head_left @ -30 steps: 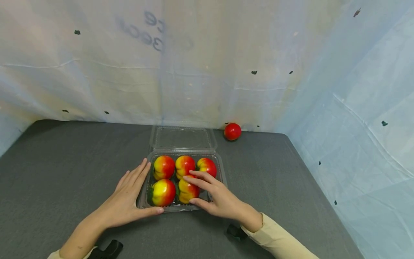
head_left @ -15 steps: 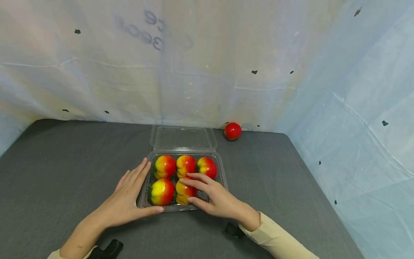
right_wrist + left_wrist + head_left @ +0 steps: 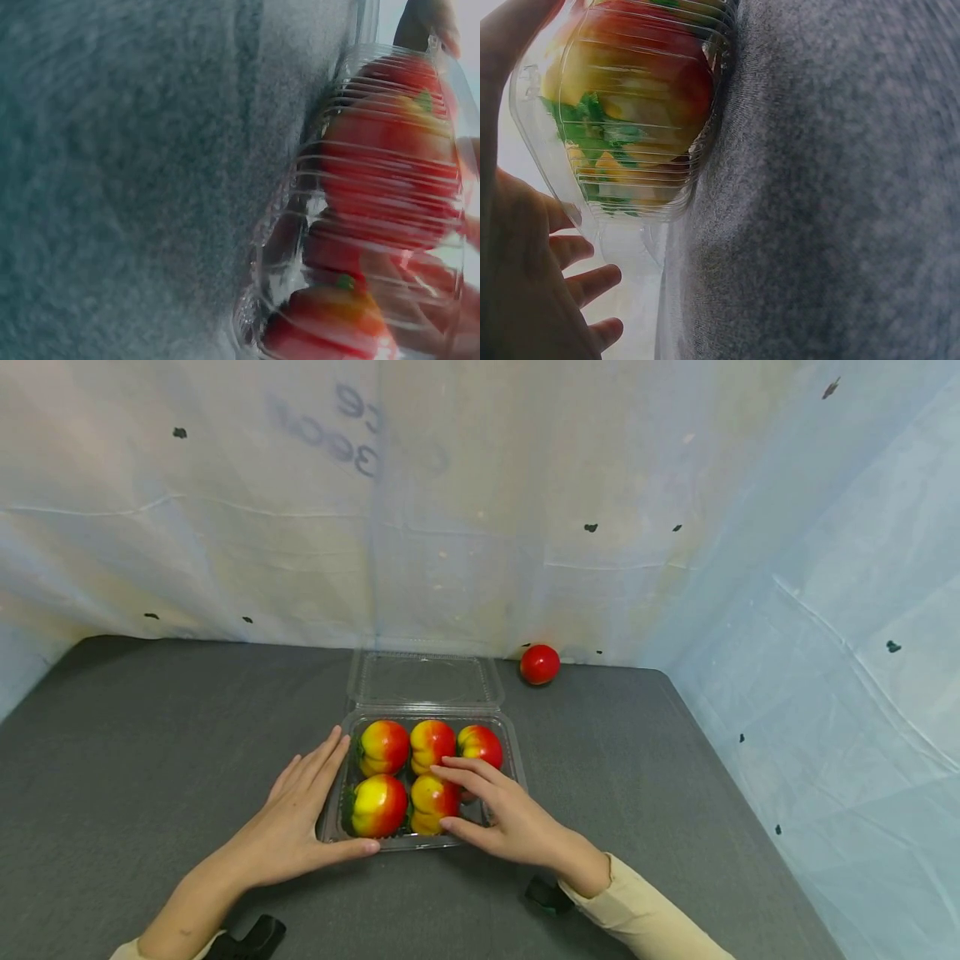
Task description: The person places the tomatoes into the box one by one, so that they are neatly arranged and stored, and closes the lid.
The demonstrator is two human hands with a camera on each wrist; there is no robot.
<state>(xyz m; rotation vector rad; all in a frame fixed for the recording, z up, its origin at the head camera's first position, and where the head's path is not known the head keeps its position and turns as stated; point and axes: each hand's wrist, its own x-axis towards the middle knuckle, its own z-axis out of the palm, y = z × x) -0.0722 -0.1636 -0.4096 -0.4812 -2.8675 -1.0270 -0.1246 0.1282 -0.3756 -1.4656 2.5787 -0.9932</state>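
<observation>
– Left hand (image 3: pixel 300 814)?
– At the clear container (image 3: pixel 517 756), fingers spread wide along its left side, thumb across the near edge.
– And right hand (image 3: pixel 513 822)?
– Reaching in from the right, fingers and thumb curled about the near middle fruit (image 3: pixel 432 808), red and yellow.
– The rest?
– Near left fruit (image 3: pixel 377 806) just beside it; lid (image 3: pixel 423 681) flung back; one red ball (image 3: pixel 540 665) farther off on the grey bench (image 3: pixel 210 727), right of the lid.
</observation>
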